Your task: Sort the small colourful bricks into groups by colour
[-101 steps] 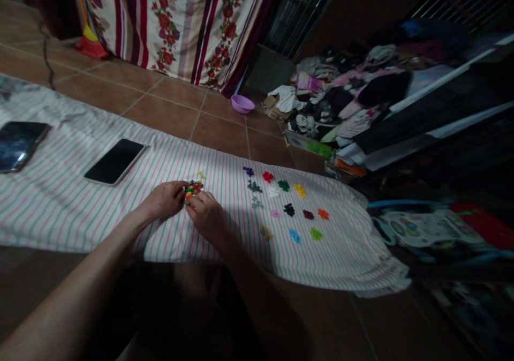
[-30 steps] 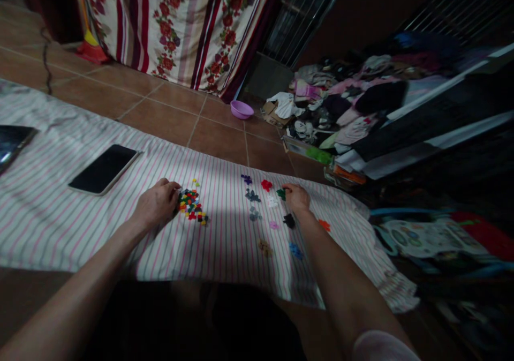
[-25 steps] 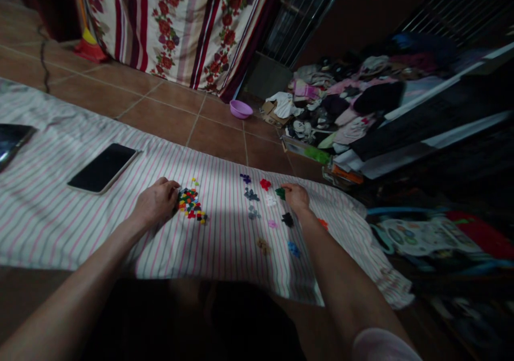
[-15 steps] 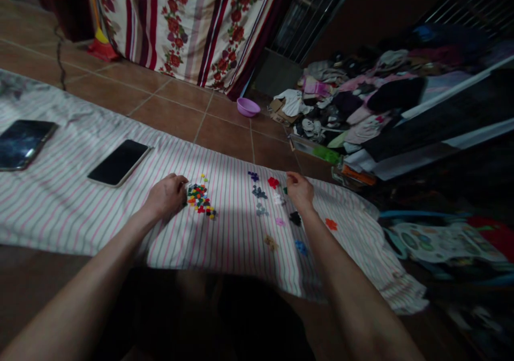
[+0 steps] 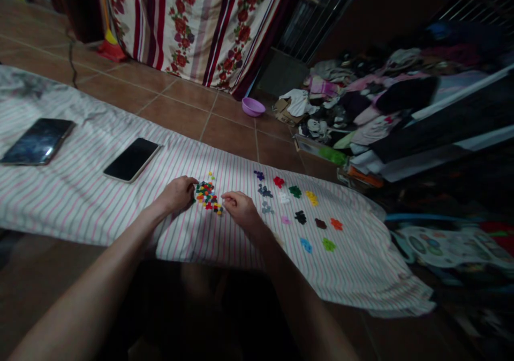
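A mixed heap of small coloured pieces (image 5: 206, 195) lies on the striped cloth (image 5: 225, 238). At its left edge rests my left hand (image 5: 179, 194), fingers curled together; whether they hold a piece is hidden. My right hand (image 5: 241, 210) hovers just right of the heap with its fingertips pressed together, and anything between them is too small to make out. Farther right lie little single-colour groups, among them red pieces (image 5: 278, 181), dark green pieces (image 5: 295, 191), yellow pieces (image 5: 311, 197), black pieces (image 5: 300, 217) and blue pieces (image 5: 305, 245). My right forearm covers most of the tan group.
Left of the heap lie a phone (image 5: 132, 159) and a dark tablet-like device (image 5: 39, 141). Beyond the cloth, a purple basin (image 5: 253, 107) stands on the tiled floor. Clothes (image 5: 373, 98) are piled at the back right, and a floral curtain (image 5: 193, 29) hangs behind.
My right hand has come left from the dark green group to the mixed heap, uncovering the yellow, brown and lime groups. My left hand stays at the heap. The view has shifted slightly.
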`<state>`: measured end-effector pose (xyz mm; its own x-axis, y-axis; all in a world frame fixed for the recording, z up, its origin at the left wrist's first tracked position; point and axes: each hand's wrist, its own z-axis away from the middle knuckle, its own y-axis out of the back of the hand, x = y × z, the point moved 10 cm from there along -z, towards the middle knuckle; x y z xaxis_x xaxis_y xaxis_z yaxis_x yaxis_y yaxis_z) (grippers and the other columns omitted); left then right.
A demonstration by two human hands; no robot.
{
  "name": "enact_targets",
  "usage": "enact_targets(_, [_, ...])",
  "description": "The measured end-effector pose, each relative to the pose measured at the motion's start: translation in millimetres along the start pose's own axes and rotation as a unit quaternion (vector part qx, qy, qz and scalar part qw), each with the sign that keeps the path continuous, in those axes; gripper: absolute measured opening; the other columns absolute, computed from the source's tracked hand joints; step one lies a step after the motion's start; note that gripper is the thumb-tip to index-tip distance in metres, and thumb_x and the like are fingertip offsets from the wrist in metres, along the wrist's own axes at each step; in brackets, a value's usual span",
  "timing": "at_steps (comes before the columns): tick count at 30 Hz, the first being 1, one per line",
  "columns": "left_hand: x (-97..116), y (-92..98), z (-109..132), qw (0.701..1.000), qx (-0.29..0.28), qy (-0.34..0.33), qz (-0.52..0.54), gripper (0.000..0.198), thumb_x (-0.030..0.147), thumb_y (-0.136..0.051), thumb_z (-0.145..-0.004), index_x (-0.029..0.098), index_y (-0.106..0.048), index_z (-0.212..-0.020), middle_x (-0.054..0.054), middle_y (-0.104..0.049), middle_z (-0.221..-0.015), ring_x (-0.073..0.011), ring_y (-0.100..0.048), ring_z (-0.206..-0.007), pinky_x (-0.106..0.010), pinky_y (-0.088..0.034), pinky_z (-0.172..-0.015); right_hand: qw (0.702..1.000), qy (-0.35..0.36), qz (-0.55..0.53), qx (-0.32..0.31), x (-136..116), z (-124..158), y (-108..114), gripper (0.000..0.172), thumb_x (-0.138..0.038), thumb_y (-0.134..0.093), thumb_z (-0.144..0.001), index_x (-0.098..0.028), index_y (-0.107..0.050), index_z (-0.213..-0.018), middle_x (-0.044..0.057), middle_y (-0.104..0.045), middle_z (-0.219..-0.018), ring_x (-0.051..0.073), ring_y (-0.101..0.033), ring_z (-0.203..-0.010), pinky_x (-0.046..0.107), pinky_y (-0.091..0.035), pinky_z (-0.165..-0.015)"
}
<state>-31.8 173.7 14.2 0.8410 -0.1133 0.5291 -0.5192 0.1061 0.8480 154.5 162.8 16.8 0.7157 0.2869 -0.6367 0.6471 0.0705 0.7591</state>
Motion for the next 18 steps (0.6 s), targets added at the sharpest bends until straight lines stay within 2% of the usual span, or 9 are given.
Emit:
enact_targets(5, [7, -4.5, 0, 0.999, 0.009, -0.020, 0.030, 0.040, 0.017, -0.042, -0.085, 0.016, -0.066, -0.117, -0.011, -0.069, -0.112, -0.0196, -0.067, -0.100, -0.029, -0.049, -0.090, 0.999, 0.006, 0.020, 0.039, -7, 3, -11, 0.027, -0.014, -0.050, -0.082, -0.019, -0.073, -0.095, 0.007, -0.070, -0.092, 0.018, -0.062, -0.086, 0.031, -0.049, -0.083])
enact_targets(9, [10, -8.0, 0, 0.997, 0.006, -0.022, 0.078, 0.042, 0.013, -0.041, -0.082, 0.019, -0.066, -0.116, -0.008, -0.070, -0.114, -0.0181, -0.066, -0.103, -0.029, -0.049, -0.090, 0.999, 0.015, 0.001, 0.038, -9, 4, -15, 0.026, -0.015, -0.052, -0.082, -0.021, -0.072, -0.096, 0.005, -0.070, -0.092, 0.017, -0.062, -0.082, 0.030, -0.049, -0.079])
enact_targets(14, [8, -12.0, 1, 0.987, -0.018, -0.007, 0.157, 0.041, 0.017, -0.042, -0.082, 0.019, -0.066, -0.115, -0.007, -0.073, -0.104, -0.0175, -0.067, -0.090, -0.029, -0.050, -0.082, 0.998, 0.028, -0.037, 0.030, -12, 6, -16, 0.022, -0.015, -0.054, -0.080, -0.020, -0.072, -0.091, 0.004, -0.069, -0.090, 0.016, -0.062, -0.079, 0.028, -0.050, -0.075])
enact_targets(18, [12, -16.8, 1, 0.967, -0.035, -0.020, 0.252, 0.038, 0.022, -0.042, -0.083, 0.017, -0.067, -0.111, -0.005, -0.073, -0.089, -0.0144, -0.064, -0.074, -0.026, -0.048, -0.070, 0.997, 0.035, -0.051, 0.050, -12, 7, -12, 0.018, -0.016, -0.054, -0.081, -0.020, -0.070, -0.089, 0.004, -0.069, -0.089, 0.016, -0.062, -0.079, 0.028, -0.050, -0.076])
